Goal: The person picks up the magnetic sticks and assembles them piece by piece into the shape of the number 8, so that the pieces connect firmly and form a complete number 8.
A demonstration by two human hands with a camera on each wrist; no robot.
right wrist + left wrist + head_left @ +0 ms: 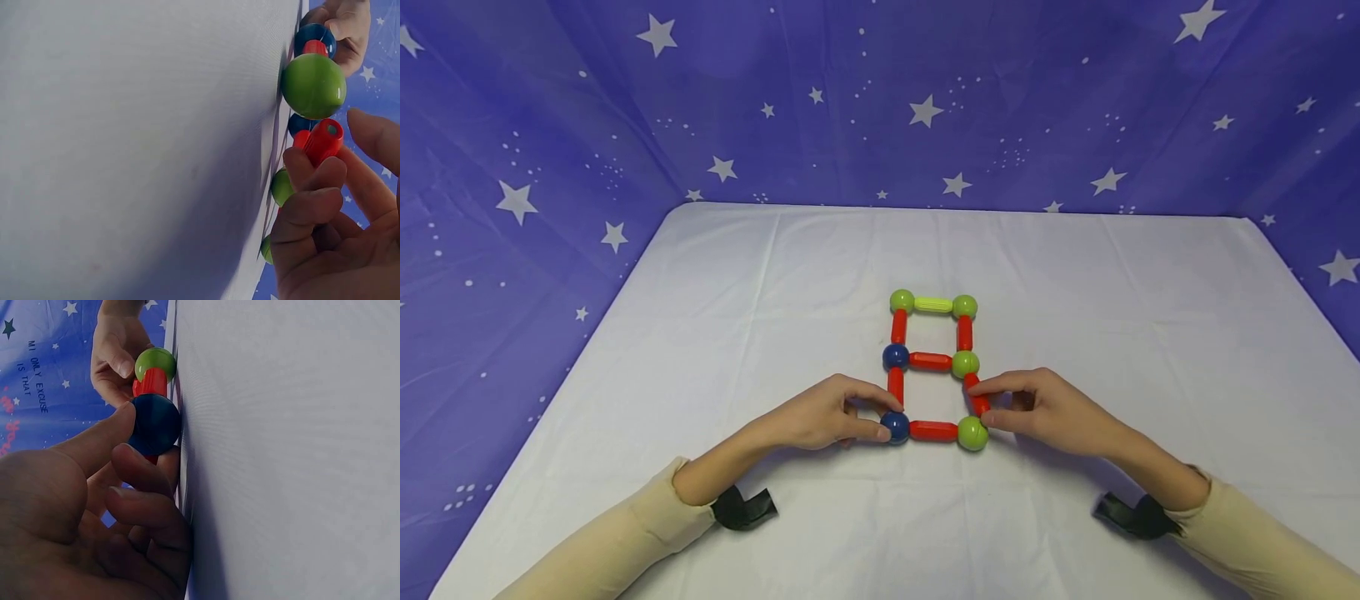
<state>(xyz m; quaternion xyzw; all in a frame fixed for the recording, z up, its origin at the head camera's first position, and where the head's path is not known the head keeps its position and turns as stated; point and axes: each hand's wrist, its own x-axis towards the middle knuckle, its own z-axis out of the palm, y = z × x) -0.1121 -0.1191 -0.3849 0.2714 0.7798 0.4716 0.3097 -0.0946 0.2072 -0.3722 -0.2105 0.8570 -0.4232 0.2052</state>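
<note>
A flat ladder-like frame of magnetic balls and rods lies on the white cloth. My left hand [831,414] pinches the near-left blue ball [895,427] between thumb and fingers. A red rod [933,431] joins that ball to the near-right green ball [973,434]. On the right side, my right hand [1051,410] holds a slanted red rod [324,141] with its fingers. The rod's near end faces outward, beside the green ball [314,86], in the right wrist view. Its far end is by the middle green ball [966,364].
Farther off, the frame continues with a blue ball [896,357], a red crossbar [930,361] and a yellow-green rod [933,305] between two green balls. White cloth [737,292] covers the table. A purple star-patterned curtain [850,142] hangs behind.
</note>
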